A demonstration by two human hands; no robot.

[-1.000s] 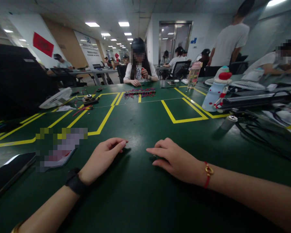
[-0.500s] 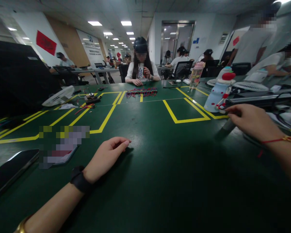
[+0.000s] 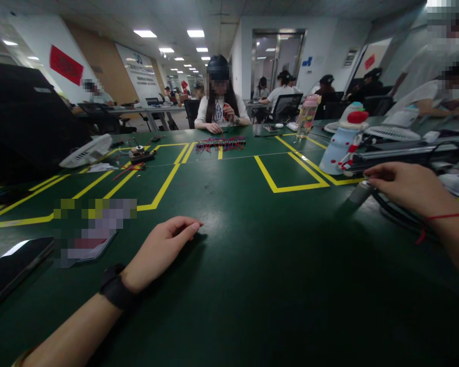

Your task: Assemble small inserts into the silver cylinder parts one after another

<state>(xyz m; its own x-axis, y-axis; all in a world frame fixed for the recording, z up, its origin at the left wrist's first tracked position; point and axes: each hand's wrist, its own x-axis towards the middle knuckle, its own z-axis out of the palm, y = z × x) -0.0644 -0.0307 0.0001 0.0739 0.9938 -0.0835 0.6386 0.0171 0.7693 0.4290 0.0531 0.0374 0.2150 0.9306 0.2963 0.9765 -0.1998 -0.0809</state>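
Observation:
My left hand (image 3: 167, 248) lies on the green table (image 3: 245, 285), fingers curled together and thumb against the forefinger; nothing shows in it. A dark band is on that wrist. On the right, my right hand (image 3: 403, 184) pinches the top end of a small grey cylinder (image 3: 360, 193), which leans just under the fingertips. What is between thumb and forefinger there is small and partly hidden. Behind that hand stands a light-blue bottle (image 3: 338, 148) with a red top and red-and-white decoration.
To the left lie a phone (image 3: 21, 270) and a blurred-out flat item (image 3: 95, 239). Yellow tape (image 3: 302, 187) marks the table. Farther off are bundled wires (image 3: 220, 144), a pink-lidded bottle (image 3: 308, 116), white fans (image 3: 86, 152) and a seated person (image 3: 220, 109). Dark cables (image 3: 396, 216) run by my right hand.
My right hand, still pinching, has shifted slightly right, and more of the grey cylinder shows. The left hand rests nearly where it was. The whole view has shifted a little.

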